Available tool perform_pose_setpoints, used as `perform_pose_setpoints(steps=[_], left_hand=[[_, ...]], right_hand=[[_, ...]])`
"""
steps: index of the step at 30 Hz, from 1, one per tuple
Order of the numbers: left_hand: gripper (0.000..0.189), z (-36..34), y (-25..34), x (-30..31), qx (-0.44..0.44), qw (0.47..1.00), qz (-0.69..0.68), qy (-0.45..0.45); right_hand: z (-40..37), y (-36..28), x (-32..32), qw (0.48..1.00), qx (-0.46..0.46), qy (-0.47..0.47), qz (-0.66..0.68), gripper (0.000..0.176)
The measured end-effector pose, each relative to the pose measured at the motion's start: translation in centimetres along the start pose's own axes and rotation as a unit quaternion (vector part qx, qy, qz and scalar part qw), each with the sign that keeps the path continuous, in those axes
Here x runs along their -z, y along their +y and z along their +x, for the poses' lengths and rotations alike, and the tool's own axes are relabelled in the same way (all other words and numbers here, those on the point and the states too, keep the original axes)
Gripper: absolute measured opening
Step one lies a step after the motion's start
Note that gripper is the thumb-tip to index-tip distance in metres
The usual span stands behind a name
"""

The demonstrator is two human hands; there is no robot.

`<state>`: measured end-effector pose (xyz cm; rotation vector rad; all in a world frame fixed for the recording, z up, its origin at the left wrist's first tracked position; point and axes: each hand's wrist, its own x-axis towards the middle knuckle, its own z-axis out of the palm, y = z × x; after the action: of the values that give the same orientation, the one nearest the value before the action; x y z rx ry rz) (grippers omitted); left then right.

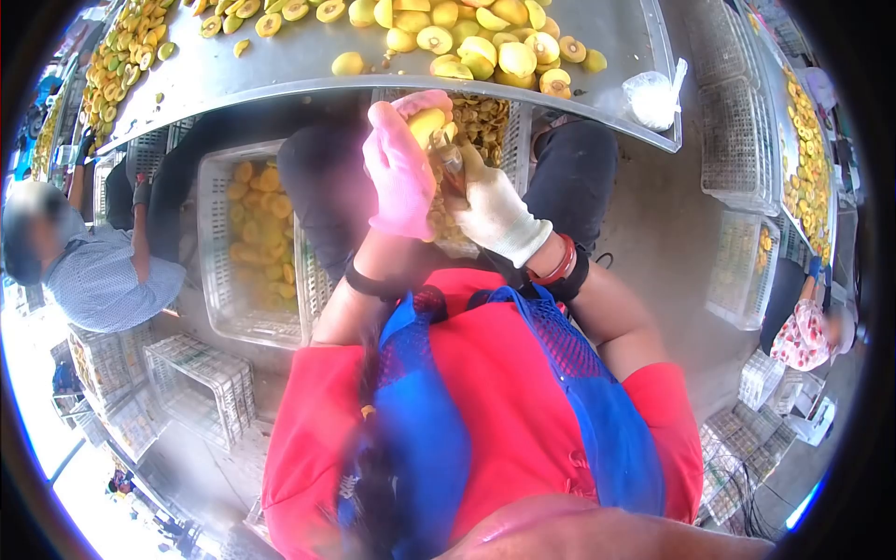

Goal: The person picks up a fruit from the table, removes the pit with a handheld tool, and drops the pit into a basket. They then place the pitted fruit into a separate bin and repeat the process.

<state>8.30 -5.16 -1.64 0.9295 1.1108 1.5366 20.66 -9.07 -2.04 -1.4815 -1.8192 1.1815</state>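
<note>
My left hand, in a pink glove, is closed around a yellow peach-like fruit in front of my lap. Close beside it, my right hand in a white glove grips a small hand tool with a brownish, partly metallic look. The tool's tip meets the fruit or lies right by it; its exact shape is hidden by the fingers. Below both hands, between my knees, a crate holds many yellow-brown scraps.
A metal table ahead carries many halved yellow fruits and a knotted clear plastic bag. Left of my leg stands a crate of yellow pieces. Stacked crates stand at right. Other people sit on both sides.
</note>
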Motion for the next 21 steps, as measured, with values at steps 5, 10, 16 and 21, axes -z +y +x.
perform_pose_setpoints(steps=[5, 10, 16, 21], left_hand=[[0.084, 0.2, -0.3, 0.4, -0.028, 0.998, 0.049, -0.021], [0.09, 0.6, 0.3, 1.2, 0.003, 0.996, -0.005, -0.094], [0.072, 0.6, -0.5, 1.8, 0.018, 0.99, -0.068, -0.123], [0.066, 0.4, -0.9, 2.0, -0.049, 0.99, -0.069, -0.113]], right_hand=[[0.4, 0.8, -1.0, 0.979, 0.151, 0.016, 0.139, 0.039], [0.1, 1.3, -0.3, 0.945, 0.045, -0.106, 0.307, 0.041], [-0.7, 0.5, -0.3, 0.991, 0.08, -0.053, 0.097, 0.035], [-0.4, 0.7, -0.5, 0.928, -0.057, -0.143, 0.34, 0.033]])
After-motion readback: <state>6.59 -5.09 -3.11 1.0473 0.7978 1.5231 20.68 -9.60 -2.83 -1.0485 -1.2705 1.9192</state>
